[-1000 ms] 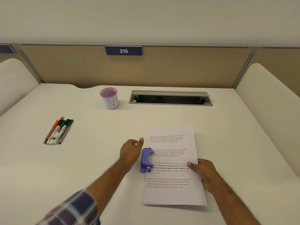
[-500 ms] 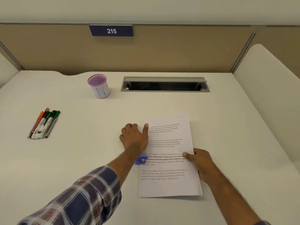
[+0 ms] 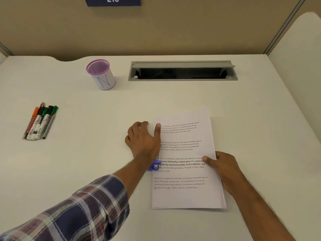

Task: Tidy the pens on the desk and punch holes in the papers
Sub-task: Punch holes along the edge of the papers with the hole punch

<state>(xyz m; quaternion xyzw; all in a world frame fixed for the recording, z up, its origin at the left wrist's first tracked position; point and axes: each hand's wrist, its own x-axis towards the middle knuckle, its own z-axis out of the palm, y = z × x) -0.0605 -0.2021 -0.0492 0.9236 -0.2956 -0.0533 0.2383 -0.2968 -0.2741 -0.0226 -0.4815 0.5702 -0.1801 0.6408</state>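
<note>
Step in hand: punching the papers; the pens look not yet tidied.
Papers: a stack of white printed sheets lies flat on the white desk, long side running away from the person, its left edge fed into the punch.
Punch: a small purple plastic hole punch sits at the stack's left edge, about midway along it; only its near end shows, the rest is hidden under the left hand.
Left hand: the left hand lies palm down over the punch, fingers curled over its far side, thumb stretched straight along the paper's left margin. It appears to be pressing down rather than pinching anything.
Right hand: the right hand rests on the stack's right edge, thumb on top of the sheets; the fingers seem tucked at or under the edge, so whether it pinches or only steadies the stack I cannot tell.
Pens: a bundle of markers and pens with orange, black and green caps lies together on the desk's left side, well apart from the papers.
Pen cup: a white cylindrical holder with a purple mesh rim stands upright towards the back, holding no pens that I can see.
Next move: likely a firm downward press with the stack held square, then freeing the sheets; the risk is the stack skewing.
</note>
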